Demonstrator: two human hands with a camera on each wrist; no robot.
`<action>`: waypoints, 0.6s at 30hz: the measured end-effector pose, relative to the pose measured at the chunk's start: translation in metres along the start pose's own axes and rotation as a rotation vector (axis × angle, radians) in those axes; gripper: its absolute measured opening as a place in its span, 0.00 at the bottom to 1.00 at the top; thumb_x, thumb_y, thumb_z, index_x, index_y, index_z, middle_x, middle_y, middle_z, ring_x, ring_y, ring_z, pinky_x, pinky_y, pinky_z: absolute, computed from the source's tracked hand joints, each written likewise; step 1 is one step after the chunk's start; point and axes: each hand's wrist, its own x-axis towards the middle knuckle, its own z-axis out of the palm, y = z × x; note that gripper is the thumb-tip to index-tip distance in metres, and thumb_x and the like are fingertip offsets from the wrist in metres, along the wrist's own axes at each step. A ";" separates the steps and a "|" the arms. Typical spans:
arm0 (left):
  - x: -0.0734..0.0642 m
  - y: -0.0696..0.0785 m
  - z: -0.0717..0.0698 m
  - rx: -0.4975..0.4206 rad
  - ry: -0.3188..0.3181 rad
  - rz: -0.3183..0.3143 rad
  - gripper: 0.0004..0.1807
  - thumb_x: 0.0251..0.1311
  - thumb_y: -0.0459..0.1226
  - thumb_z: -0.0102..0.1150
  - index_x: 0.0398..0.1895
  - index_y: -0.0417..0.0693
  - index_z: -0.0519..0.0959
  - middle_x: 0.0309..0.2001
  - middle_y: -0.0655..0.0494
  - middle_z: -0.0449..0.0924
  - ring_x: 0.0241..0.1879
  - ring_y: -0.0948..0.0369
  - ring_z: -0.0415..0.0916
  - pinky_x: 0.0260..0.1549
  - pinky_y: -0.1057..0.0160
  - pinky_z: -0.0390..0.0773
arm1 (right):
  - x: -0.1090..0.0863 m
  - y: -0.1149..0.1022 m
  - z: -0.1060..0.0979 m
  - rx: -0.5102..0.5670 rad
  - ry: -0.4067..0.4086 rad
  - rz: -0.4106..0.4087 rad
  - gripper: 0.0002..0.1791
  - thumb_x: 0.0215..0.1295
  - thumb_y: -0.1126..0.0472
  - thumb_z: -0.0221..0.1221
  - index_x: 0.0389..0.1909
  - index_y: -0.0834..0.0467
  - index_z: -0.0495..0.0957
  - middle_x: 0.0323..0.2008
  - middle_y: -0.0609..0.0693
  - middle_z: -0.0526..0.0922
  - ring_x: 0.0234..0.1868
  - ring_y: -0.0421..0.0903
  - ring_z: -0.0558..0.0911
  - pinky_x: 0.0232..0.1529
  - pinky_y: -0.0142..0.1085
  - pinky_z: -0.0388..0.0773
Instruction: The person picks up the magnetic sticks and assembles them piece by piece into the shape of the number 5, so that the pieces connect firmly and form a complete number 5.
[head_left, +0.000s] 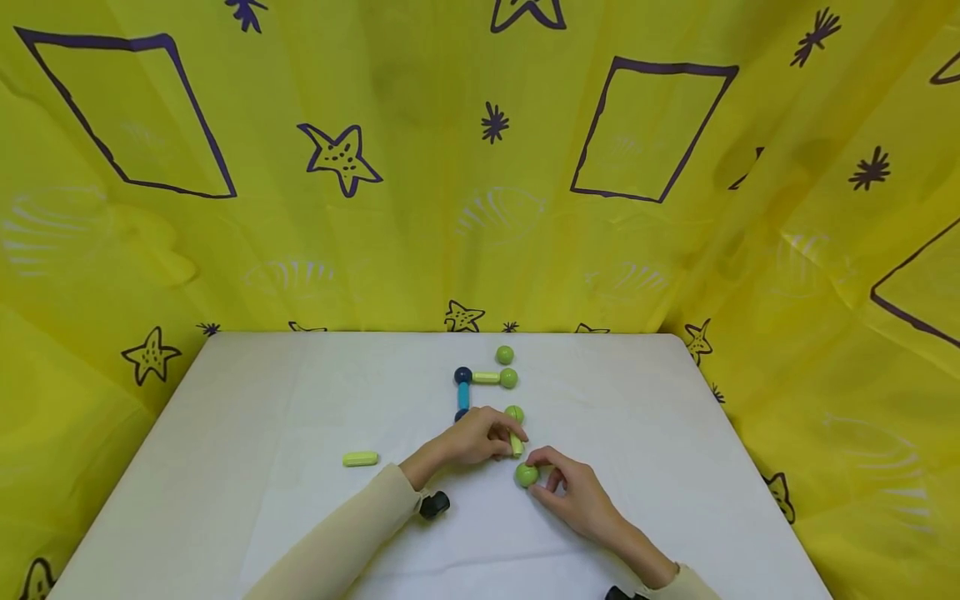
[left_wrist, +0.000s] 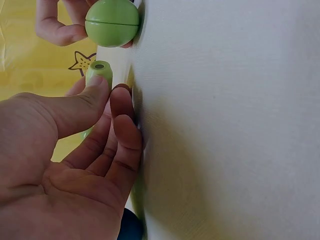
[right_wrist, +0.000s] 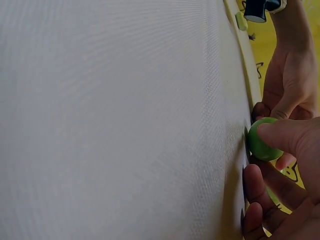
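Note:
My left hand (head_left: 474, 436) pinches a light green magnetic rod (head_left: 517, 447) between thumb and fingers. In the left wrist view the rod's near end (left_wrist: 99, 67) shows a dark round inset. At the rod's far end is a green ball (head_left: 513, 412); whether they touch is hard to tell. Just in front, my right hand (head_left: 581, 497) holds another green ball (head_left: 527, 475) at the table surface, with its thumb (right_wrist: 285, 135) pressed on the ball in the right wrist view. A small gap separates this ball from the rod.
Beyond the left hand, a blue rod (head_left: 463, 396) joins two dark blue balls, one partly hidden. From the far one (head_left: 463, 376) a light green rod (head_left: 486, 377) runs to a green ball (head_left: 508, 378). A loose green ball (head_left: 505, 355) and rod (head_left: 360, 458) lie apart.

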 end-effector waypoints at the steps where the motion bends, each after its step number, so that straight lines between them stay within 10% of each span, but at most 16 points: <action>1: 0.000 0.000 0.000 -0.005 0.001 -0.002 0.11 0.65 0.26 0.65 0.47 0.44 0.88 0.26 0.59 0.83 0.22 0.69 0.76 0.27 0.71 0.76 | 0.000 0.000 0.000 -0.003 0.001 -0.001 0.22 0.58 0.72 0.71 0.51 0.52 0.79 0.42 0.45 0.85 0.25 0.34 0.76 0.25 0.30 0.72; 18: 0.001 0.001 0.002 0.001 0.023 0.011 0.10 0.65 0.26 0.65 0.47 0.43 0.87 0.26 0.56 0.84 0.22 0.68 0.75 0.27 0.71 0.74 | 0.008 -0.005 0.006 -0.028 0.048 0.008 0.21 0.58 0.70 0.72 0.50 0.53 0.79 0.46 0.51 0.87 0.22 0.32 0.73 0.23 0.29 0.71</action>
